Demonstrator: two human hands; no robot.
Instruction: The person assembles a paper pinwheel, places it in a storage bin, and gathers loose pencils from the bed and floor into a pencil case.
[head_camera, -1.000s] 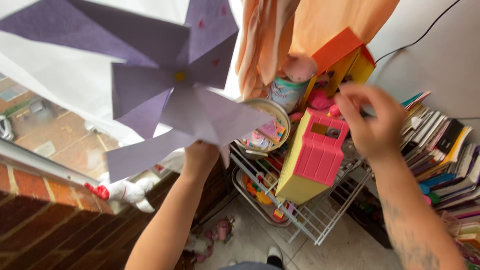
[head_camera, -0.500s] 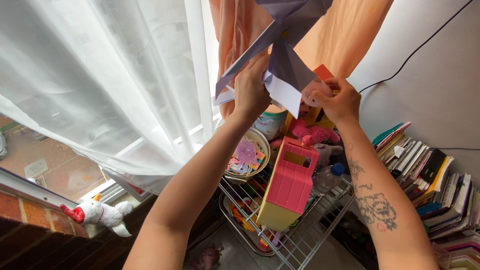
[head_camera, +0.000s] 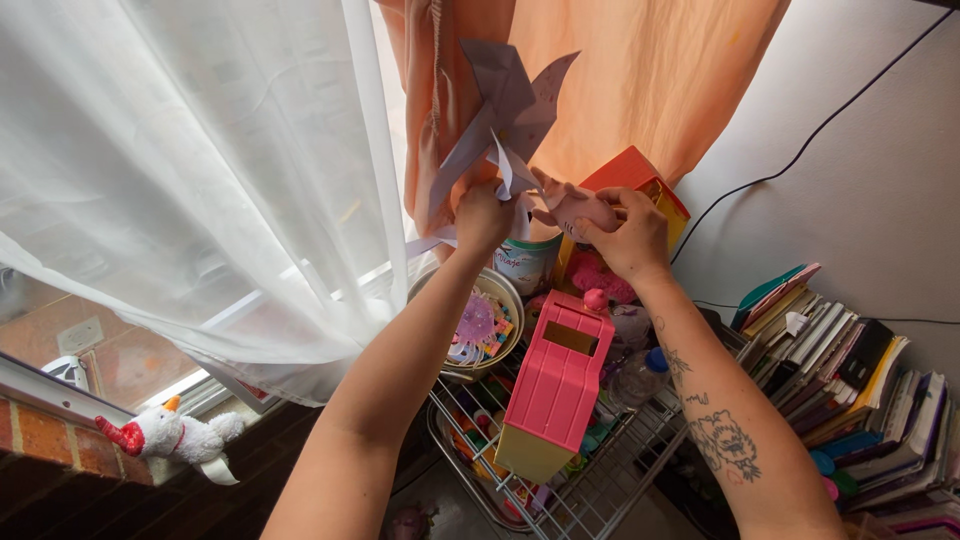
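Pinwheel (head_camera: 505, 110), of purple folded paper, is held up at the upper centre of the frame, in front of the orange curtain (head_camera: 650, 80). It is gripped at its lower part by the left hand (head_camera: 482, 215), whose fingers are closed round it. A pink soft toy (head_camera: 572, 205) just to the right is clasped by the right hand (head_camera: 630, 240), above the toys piled on the wire rack (head_camera: 600, 480). Judged from this, the pinwheel is raised over the rack but not yet set down or fixed anywhere; both items remain in hand.

Counted: one pinwheel, one pink soft toy in hand, one pink-roofed toy house (head_camera: 555, 385) on the rack, one tin (head_camera: 527, 262), one round bowl of small toys (head_camera: 480, 325), one plastic bottle (head_camera: 640, 375), one white plush bird (head_camera: 170, 432) on the sill at lower left. The stacked books (head_camera: 850, 360) at the right are too many and too overlapped for counting.
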